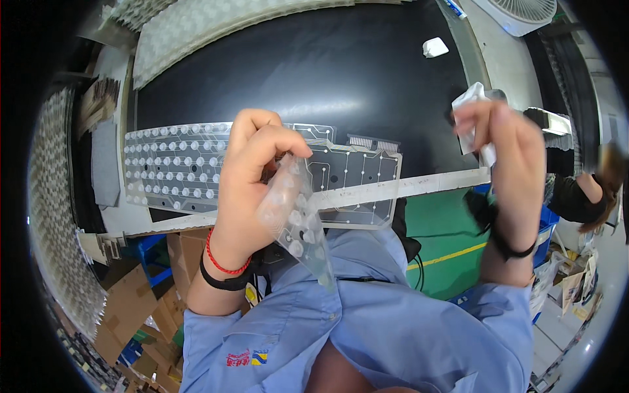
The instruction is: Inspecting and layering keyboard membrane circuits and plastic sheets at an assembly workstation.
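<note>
A keyboard membrane (363, 167), clear with pale printed traces and dots, lies on the black table top and overhangs its near edge. Over its left part sits a clear sheet with rows of whitish rubber domes (177, 160). My left hand (252, 173) is closed on the lifted end of a domed film (298, 226), which curls back over the membrane toward me. At the table's right edge, my right hand (511, 141) is smeared by motion. Its bent fingers are closed on a crumpled white cloth (466, 101), which shows above and below them.
A small white lump (435, 47) lies far right on the table. Stacks of domed sheets (216, 29) line the back, with more at left (56, 190). A white fan (521, 12) stands far right. Another person (586, 190) is at right. Cardboard boxes (134, 308) sit below left.
</note>
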Demonstrator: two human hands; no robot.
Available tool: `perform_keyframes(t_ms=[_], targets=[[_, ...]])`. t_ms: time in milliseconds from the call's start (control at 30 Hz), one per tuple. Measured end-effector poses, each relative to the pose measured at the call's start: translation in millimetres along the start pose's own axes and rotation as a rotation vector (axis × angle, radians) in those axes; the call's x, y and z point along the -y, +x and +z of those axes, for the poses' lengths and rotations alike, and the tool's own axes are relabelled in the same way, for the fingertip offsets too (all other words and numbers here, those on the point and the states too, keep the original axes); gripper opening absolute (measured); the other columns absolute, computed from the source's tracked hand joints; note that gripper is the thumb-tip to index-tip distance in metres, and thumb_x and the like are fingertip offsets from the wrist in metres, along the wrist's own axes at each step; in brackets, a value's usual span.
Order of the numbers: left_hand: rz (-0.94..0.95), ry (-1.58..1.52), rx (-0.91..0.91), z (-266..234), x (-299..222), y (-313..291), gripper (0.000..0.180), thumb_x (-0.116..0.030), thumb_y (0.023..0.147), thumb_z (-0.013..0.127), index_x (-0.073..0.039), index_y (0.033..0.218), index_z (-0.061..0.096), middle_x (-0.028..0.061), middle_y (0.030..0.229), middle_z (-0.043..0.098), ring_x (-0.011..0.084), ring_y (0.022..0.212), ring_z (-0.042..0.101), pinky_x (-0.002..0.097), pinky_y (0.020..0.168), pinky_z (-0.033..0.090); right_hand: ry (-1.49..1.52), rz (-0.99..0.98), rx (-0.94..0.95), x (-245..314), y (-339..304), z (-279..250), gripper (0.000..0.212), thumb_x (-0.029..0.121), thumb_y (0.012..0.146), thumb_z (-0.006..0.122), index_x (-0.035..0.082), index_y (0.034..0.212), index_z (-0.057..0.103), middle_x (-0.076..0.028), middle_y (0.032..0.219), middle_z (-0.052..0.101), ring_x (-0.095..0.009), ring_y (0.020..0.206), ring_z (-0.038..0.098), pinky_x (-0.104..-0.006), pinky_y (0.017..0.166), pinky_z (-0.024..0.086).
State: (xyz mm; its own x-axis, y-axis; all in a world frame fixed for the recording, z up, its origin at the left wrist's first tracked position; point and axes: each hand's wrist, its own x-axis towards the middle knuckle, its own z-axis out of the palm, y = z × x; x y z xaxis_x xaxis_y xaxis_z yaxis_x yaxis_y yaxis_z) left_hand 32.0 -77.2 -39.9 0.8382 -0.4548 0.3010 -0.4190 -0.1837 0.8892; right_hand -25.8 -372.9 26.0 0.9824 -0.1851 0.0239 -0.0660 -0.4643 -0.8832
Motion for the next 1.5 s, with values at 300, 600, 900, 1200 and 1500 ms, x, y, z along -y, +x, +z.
perform_keyframes(t_ms=[300,600,900,1200,1500], targets=[[-0.003,-0.03,-0.032,-1,-5,-1,0.015,0.003,0.083,0.064,-0.007,0.094,0.066,0.0049,0.099,0.045,0.0125,0.081,0.048,0.0242,0.066,0.042,-0.794,-0.49,0.163,-46,109,-19,0.035,0.014,0.086,0.075,0.007,0.12,0.069,-0.016,0.111,0.068,-0.036,0.109,0.063,-0.0424,0.094,0.049],[-0.041,-0.035,-0.02,-2,-9,-2,0.023,0.014,0.083,0.057,-0.005,0.093,0.065,0.007,0.1,0.045,0.0149,0.083,0.052,0.0257,0.067,0.045,-0.56,-0.262,0.127,-4,92,-8,0.021,0.008,0.085,0.075,0.004,0.105,0.067,-0.01,0.092,0.067,-0.025,0.081,0.064,-0.0352,0.072,0.052],[0.026,-0.038,-0.007,0,-6,-4,0.026,0.016,0.081,0.055,-0.005,0.093,0.065,0.0079,0.1,0.046,0.0167,0.082,0.052,0.0268,0.066,0.045,-0.703,-0.639,-0.132,0,-44,2,0.028,-0.01,0.074,0.076,0.002,0.099,0.073,-0.012,0.095,0.068,-0.026,0.081,0.066,-0.0326,0.069,0.054],[0.067,0.02,-0.025,2,-1,-5,0.018,0.006,0.08,0.063,-0.007,0.093,0.064,0.0049,0.098,0.047,0.0128,0.079,0.049,0.0243,0.065,0.04,-0.746,-0.545,-0.281,-98,-153,12,0.037,-0.016,0.066,0.076,-0.002,0.1,0.075,-0.013,0.094,0.067,-0.03,0.083,0.067,-0.0354,0.072,0.056],[0.055,0.021,-0.032,4,3,-7,0.013,0.001,0.086,0.062,-0.008,0.095,0.064,0.0035,0.101,0.046,0.0105,0.079,0.045,0.0236,0.066,0.039,-0.751,-0.665,-0.455,-95,-117,19,0.034,-0.014,0.07,0.075,0.0,0.101,0.075,-0.013,0.097,0.067,-0.03,0.086,0.066,-0.0372,0.075,0.056]])
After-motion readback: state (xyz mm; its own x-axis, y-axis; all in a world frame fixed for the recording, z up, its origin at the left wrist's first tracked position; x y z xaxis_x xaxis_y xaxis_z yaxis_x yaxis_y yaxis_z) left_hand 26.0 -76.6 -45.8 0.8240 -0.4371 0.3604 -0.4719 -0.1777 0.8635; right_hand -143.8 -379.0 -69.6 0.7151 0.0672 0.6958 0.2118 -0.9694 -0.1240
